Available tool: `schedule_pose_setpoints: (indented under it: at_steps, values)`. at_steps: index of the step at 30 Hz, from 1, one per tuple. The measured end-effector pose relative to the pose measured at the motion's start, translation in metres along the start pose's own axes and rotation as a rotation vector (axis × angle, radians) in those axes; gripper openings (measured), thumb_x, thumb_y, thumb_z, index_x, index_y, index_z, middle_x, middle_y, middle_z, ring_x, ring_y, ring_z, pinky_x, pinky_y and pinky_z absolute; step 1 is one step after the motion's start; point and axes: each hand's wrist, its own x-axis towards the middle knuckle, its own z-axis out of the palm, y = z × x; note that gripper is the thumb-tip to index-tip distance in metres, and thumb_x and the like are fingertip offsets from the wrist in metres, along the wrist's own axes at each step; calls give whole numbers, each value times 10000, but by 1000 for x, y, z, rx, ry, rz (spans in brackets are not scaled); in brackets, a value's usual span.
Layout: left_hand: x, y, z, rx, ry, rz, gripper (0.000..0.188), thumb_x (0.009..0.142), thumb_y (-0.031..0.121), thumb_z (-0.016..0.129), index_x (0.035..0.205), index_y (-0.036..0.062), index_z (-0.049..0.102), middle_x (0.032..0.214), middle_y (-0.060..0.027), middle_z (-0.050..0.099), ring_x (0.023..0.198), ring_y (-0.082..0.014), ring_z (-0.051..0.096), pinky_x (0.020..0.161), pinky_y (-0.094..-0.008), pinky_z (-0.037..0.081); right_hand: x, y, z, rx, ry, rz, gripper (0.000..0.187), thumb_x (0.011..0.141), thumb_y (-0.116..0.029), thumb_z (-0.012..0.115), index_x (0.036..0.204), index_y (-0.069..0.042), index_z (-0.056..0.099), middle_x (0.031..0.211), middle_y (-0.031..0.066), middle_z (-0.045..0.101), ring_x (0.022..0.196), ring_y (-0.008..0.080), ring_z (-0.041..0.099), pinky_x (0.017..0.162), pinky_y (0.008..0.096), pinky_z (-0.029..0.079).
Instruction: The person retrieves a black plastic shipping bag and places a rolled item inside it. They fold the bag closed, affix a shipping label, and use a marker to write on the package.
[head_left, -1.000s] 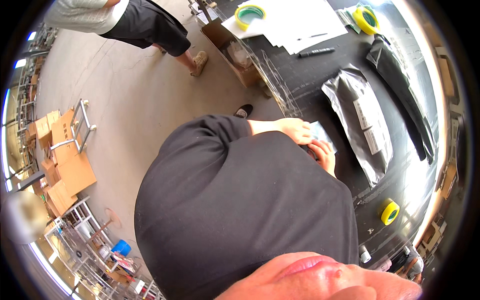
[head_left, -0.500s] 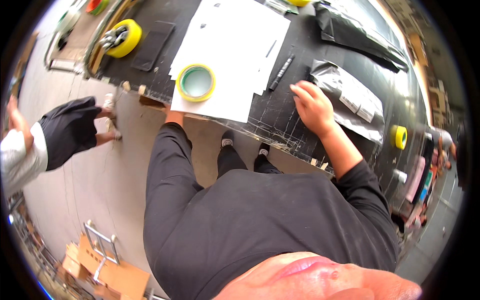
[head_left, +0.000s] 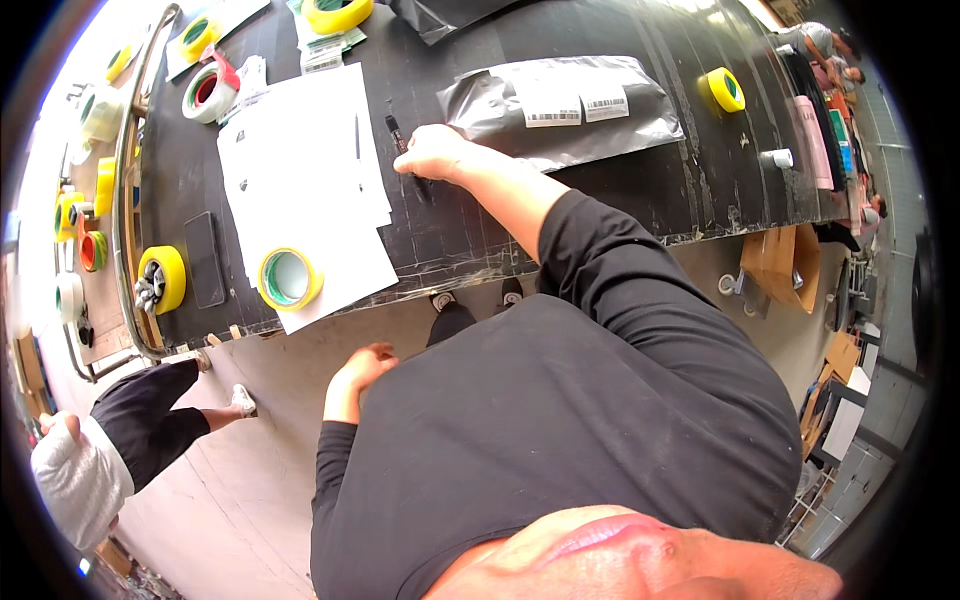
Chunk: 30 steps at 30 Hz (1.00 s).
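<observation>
My right hand (head_left: pixel 432 154) reaches over the black table to a black marker pen (head_left: pixel 393 126). The fingers are bent and closed on the pen's middle, and both its ends show past them. Just right of this hand lies a silver-grey mailer bag (head_left: pixel 495 95) with white labels. To its left are white paper sheets (head_left: pixel 300 160), with a roll of yellow-edged tape (head_left: pixel 290 279) resting on their near end. My left hand (head_left: pixel 364 368) hangs off the table's near edge beside my body, fingers loosely apart, nothing visible in it.
A flat dark slab like a phone (head_left: pixel 205 260) lies by a yellow tape roll (head_left: pixel 165 280) at the left edge. More tape rolls (head_left: pixel 209 92) sit farther back, another (head_left: pixel 725 90) at the right. A person in dark shorts (head_left: pixel 150 420) stands at lower left.
My right hand has moved left from beside the mailer bag onto the marker pen. My left hand has drawn back from the table edge by the papers. The view has turned and shifted.
</observation>
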Motion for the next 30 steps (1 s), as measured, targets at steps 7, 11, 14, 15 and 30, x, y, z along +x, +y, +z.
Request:
schedule_pose_setpoints:
  at_steps: [7,11,14,15,30]
  values:
    - [-47,85,-35,-441,310,842,453,906,149,682,1304,-6,532,1213,-126,648,1074,-209,619,924,-353,492,-119,43,-19,957,-200,-430,154,817,-103,701,937,-56,617,743,21,622,606,80,559,533,239,439]
    - [-55,191,-28,82,588,914,481,884,130,689,1331,53,530,1174,-118,648,1058,-229,627,895,-347,496,-148,77,-37,906,-178,-602,145,869,-121,706,983,-43,661,805,3,634,669,62,562,587,237,454]
    - [-41,239,-16,161,325,780,281,907,201,661,1114,12,647,975,-162,676,896,-297,660,796,-368,509,-161,100,-59,940,-177,-552,127,888,-117,708,973,-31,668,779,-5,622,681,54,554,597,230,452]
    - [-38,257,-13,208,306,734,262,918,222,645,1065,6,646,933,-171,666,874,-309,656,770,-380,503,-162,112,-65,974,-156,-543,113,890,-106,704,967,-30,669,768,-11,618,673,52,551,595,225,452]
    - [4,349,24,30,-36,770,292,1024,284,507,901,20,532,721,-49,576,646,-167,532,638,-330,450,-146,211,-124,1113,-129,-568,73,842,-78,694,863,-24,649,702,54,633,528,72,517,457,205,384]
